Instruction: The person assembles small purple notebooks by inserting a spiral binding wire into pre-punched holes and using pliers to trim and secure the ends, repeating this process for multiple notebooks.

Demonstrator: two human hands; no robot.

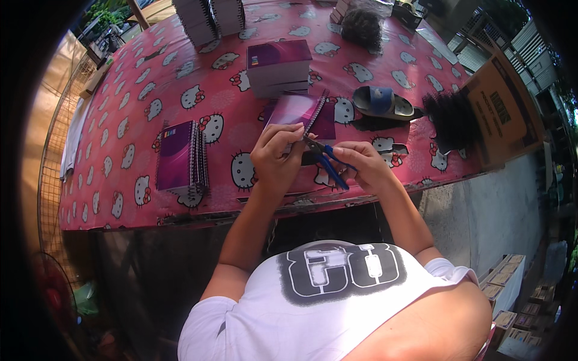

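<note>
A purple notebook (295,111) with a black spiral along its right edge is tilted up in my left hand (278,150), whose fingers close on its near end. My right hand (363,165) grips blue-handled pliers (335,165). Their metal jaws meet the near end of the notebook's spiral, close to my left fingertips. Whether the jaws are closed on the wire is too small to tell. Under the notebook lies another purple cover (326,123). Just beyond stands a block of stacked purple-covered books (278,66) with no spiral showing.
Spiral-bound purple notebooks (176,157) lie stacked at left; more notebook stacks (208,21) stand far back. To the right are a blue slipper (384,102), black spiral coils (448,120) and a cardboard box (503,111). The pink patterned tablecloth (123,174) ends at the near table edge.
</note>
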